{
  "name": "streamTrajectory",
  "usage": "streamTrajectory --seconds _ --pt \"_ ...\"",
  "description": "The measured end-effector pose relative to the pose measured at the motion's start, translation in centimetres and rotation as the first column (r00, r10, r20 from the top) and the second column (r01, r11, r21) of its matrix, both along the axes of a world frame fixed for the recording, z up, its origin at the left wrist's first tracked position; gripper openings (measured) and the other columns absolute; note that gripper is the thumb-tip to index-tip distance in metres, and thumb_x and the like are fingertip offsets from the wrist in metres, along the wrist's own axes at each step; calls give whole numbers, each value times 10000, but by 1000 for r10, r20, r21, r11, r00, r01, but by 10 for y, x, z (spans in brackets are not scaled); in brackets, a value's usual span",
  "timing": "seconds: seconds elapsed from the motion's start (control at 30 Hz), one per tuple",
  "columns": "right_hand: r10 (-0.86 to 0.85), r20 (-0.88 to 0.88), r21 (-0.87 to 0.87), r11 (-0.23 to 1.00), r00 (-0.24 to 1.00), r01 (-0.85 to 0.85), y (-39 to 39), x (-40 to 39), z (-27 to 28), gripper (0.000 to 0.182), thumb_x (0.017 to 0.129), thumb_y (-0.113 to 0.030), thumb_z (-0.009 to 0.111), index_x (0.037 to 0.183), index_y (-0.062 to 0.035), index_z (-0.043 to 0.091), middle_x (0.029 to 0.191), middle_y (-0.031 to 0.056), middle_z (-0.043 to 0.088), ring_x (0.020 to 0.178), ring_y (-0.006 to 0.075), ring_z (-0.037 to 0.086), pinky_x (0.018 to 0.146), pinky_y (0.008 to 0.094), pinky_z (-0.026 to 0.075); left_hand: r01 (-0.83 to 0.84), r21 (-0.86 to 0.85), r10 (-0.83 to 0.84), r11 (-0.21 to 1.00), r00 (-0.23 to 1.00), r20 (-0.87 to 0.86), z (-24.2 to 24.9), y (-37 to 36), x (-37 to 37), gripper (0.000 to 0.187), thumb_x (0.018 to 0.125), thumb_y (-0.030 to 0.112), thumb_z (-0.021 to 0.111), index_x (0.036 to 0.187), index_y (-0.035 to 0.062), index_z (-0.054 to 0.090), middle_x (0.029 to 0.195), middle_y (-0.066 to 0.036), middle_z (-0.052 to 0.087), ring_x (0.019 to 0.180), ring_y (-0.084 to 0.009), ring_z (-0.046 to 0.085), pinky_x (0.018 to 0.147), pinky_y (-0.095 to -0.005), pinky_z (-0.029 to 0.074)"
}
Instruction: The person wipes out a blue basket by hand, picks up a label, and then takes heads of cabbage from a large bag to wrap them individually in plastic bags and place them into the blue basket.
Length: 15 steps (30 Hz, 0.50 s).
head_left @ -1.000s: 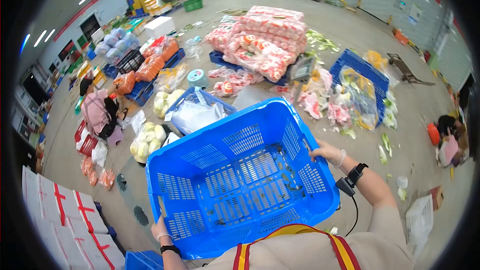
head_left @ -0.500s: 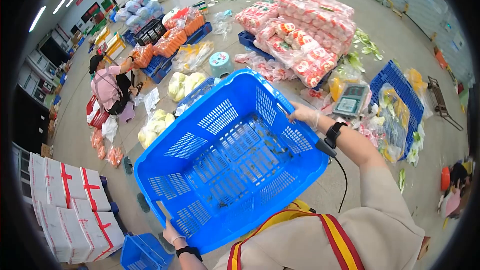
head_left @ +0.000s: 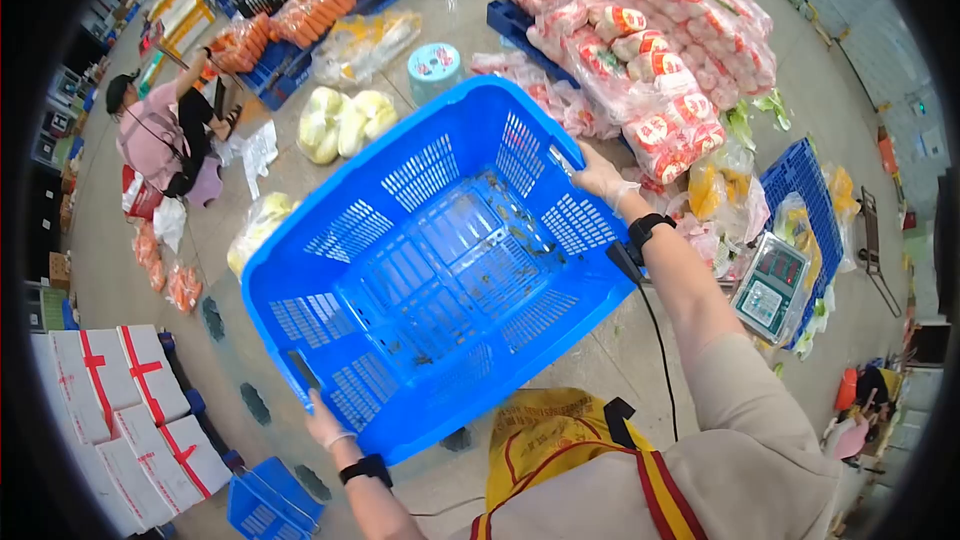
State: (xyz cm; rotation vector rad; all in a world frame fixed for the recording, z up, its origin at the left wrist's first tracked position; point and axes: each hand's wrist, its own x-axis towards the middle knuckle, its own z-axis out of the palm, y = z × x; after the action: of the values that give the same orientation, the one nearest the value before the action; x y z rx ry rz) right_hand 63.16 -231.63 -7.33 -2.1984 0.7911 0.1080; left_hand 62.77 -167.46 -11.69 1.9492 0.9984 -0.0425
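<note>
Mid-view: blue rectangular plastic crate (head_left: pixel 383 202), mouth cameraward, long axis up-right.
Left hand (head_left: pixel 325 423), right hand (head_left: pixel 602 176): clasping ends, part-hidden.

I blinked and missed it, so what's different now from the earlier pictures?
The blue basket has turned, its right end swinging up in the view, and sits higher and further left. The scale now shows lower and further right, as the view shifted too. Nothing was taken hold of or let go: left grip and right grip both stay on the basket.

Fingers (head_left: pixel 592 168) gripping blue basket (head_left: pixel 468 128), digital scale (head_left: pixel 772 285) nearby
</note>
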Motion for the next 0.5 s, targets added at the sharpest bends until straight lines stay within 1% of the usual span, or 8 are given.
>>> streamTrajectory --seconds 0.03,0.1,0.17,0.23,0.3,0.37,0.43,0.5 --pt "1 -22 15 1000 1000 -1 3 3 0 769 666 -149 599 1392 -121 344 1147 245 576 1104 374 543 954 392 409 35 -34 -34 999 999 39 9 0 8 474 844 398 634 974 -57 627 843 -88 641 709 -141 582 631 -308 476" --pt "64 350 -224 975 935 17 17 -11 1 703 695 -128 572 1367 -70 370 1217 247 536 1180 364 489 1000 392 376 106 -47 -102 993 992 73 -13 29 11 428 880 347 602 1055 -43 620 886 -78 648 746 -159 576 673 -324 472" --pt "-59 581 -162 969 812 186 49 -45 -8 620 721 -76 533 1328 -32 415 1232 241 526 1204 356 468 1025 401 356 200 11 -200 980 980 13 -32 49 14 426 873 313 611 1090 -53 599 940 -90 644 802 -184 588 726 -339 480" --pt "-75 552 -123 978 830 170 97 -107 21 483 742 -12 480 1222 -30 530 1222 209 544 1176 340 499 1009 408 378 179 -176 -168 968 983 74 -29 40 10 432 872 275 603 1137 -63 568 1022 -128 631 869 -217 599 790 -357 488" --pt "-93 308 142 989 947 51 130 -185 1 352 754 -1 484 1082 -46 606 1194 148 579 1121 317 537 941 400 432 220 -180 -230 959 972 -38 -23 42 10 480 867 252 598 1210 -71 507 1133 -171 589 944 -262 595 853 -380 480" --pt "367 317 -243 923 874 -300 132 -242 12 334 750 7 490 1052 -55 619 1167 129 598 1083 302 559 910 404 450 202 -47 -207 978 968 -139 -14 29 11 555 865 249 601 1277 -78 425 1208 -196 545 991 -279 583 870 -402 475" --pt "-100 317 48 995 943 89 138 -310 -11 322 795 25 472 1081 -40 606 1141 159 602 1092 311 560 942 388 438 184 -59 -191 981 969 -156 5 7 12 646 815 222 628 1330 -60 358 1223 -227 525 1043 -328 564 899 -408 458" --pt "-443 125 81 896 888 436 112 -371 -17 309 774 -42 522 1060 -74 635 1137 130 616 1107 308 551 962 384 408 361 529 -246 768 929 -277 49 -30 1 768 836 355 637 1385 -22 254 1235 -282 510 1087 -381 549 907 -446 468"
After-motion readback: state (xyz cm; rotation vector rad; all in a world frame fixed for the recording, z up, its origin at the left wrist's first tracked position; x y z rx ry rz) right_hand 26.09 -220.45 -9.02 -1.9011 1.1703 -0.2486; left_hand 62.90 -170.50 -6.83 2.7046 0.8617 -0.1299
